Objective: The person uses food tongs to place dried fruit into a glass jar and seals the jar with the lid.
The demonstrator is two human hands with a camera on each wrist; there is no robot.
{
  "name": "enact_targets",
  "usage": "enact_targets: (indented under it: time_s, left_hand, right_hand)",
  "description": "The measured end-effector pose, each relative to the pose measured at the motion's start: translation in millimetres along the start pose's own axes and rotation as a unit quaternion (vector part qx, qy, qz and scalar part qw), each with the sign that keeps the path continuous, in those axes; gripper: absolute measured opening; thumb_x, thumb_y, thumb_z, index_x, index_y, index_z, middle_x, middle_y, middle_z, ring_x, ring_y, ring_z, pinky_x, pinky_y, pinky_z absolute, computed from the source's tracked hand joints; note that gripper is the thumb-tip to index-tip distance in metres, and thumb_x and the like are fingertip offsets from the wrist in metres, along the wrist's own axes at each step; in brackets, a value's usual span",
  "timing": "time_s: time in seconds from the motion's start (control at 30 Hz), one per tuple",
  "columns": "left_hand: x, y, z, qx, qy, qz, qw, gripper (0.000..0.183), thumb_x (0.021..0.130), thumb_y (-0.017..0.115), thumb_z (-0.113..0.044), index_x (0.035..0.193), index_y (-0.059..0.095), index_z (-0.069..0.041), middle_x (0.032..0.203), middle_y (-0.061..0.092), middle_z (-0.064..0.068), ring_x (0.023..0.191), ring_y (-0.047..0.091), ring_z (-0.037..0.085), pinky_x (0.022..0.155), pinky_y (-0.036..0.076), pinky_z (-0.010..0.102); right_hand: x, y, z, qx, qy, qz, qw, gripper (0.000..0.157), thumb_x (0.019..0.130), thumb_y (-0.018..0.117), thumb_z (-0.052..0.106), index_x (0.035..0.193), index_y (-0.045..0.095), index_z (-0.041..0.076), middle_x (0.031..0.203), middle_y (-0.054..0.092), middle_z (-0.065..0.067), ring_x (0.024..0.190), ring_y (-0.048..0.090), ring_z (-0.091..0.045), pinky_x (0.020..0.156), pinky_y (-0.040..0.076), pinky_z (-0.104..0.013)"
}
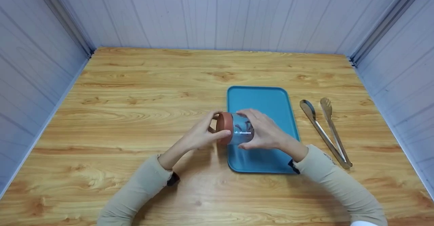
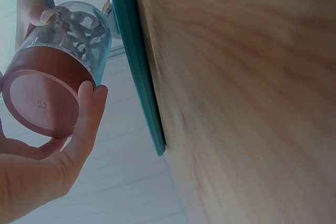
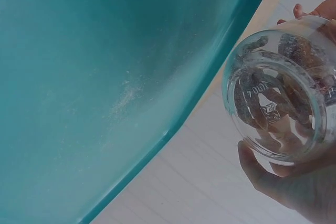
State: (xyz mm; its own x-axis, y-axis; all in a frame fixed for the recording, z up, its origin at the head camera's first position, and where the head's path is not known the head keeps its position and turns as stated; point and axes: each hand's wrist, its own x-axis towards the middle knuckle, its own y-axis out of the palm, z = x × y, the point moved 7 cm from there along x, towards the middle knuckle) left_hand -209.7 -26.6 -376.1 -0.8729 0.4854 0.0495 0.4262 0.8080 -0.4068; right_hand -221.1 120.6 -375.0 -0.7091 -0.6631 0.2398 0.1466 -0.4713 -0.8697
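Note:
A clear glass jar (image 1: 241, 138) with a reddish-brown lid (image 1: 224, 128) lies on its side in the air, over the left edge of a blue tray (image 1: 257, 95). My left hand (image 1: 205, 132) grips the lid, thumb on the near side and fingers on the far side. The right hand (image 1: 268, 129) holds the glass body near its base. Several dark, curled pieces (image 3: 299, 56) are inside the jar; their kind I cannot tell. In the left wrist view the lid (image 2: 44, 93) faces the camera with a small square mark on it.
Metal tongs (image 1: 334, 136) lie spread on the wooden table (image 1: 135, 83), right of the tray. Pale crumbs (image 3: 126, 98) dot the tray's surface. White panel walls (image 1: 203, 16) stand at the back and both sides.

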Motion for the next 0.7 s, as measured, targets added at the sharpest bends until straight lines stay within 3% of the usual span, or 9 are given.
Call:
enact_targets:
  time_s: [0.17, 0.47, 0.7]
  left_hand:
    - [7.3, 3.1, 21.4, 0.006, 0.016, -0.002, 0.9999, 0.066, 0.077, 0.066, -0.037, 0.129, 0.036, -0.01, 0.115, 0.045, 0.008, 0.081, 0.055, 0.023, 0.07, 0.047, 0.026]
    - [4.1, 2.2, 16.9, 0.062, 0.031, -0.007, 0.9976, 0.073, 0.072, 0.067, -0.048, 0.129, 0.036, -0.012, 0.113, 0.046, 0.003, 0.08, 0.056, 0.016, 0.067, 0.048, 0.024]
    - [2.7, 1.8, 12.7, 0.108, 0.064, -0.009, 0.992, 0.08, 0.07, 0.066, -0.051, 0.13, 0.034, -0.009, 0.114, 0.045, 0.004, 0.084, 0.054, 0.015, 0.067, 0.048, 0.026]
  right_hand:
    - [0.0, 0.9, -0.1, -0.009, 0.0, 0.001, 1.0, 0.087, 0.057, 0.077, 0.044, 0.127, 0.04, 0.008, 0.12, 0.046, -0.004, 0.101, 0.044, -0.021, 0.082, 0.039, -0.042]
    - [-0.4, 0.0, 2.6, -0.033, -0.021, -0.009, 0.999, 0.087, 0.057, 0.076, 0.046, 0.126, 0.041, 0.007, 0.12, 0.045, -0.005, 0.106, 0.041, -0.018, 0.083, 0.038, -0.043]
    - [-0.4, -0.1, 3.1, -0.033, -0.026, -0.006, 0.999, 0.089, 0.056, 0.076, 0.046, 0.127, 0.039, 0.008, 0.122, 0.044, -0.006, 0.108, 0.039, -0.019, 0.085, 0.037, -0.043]
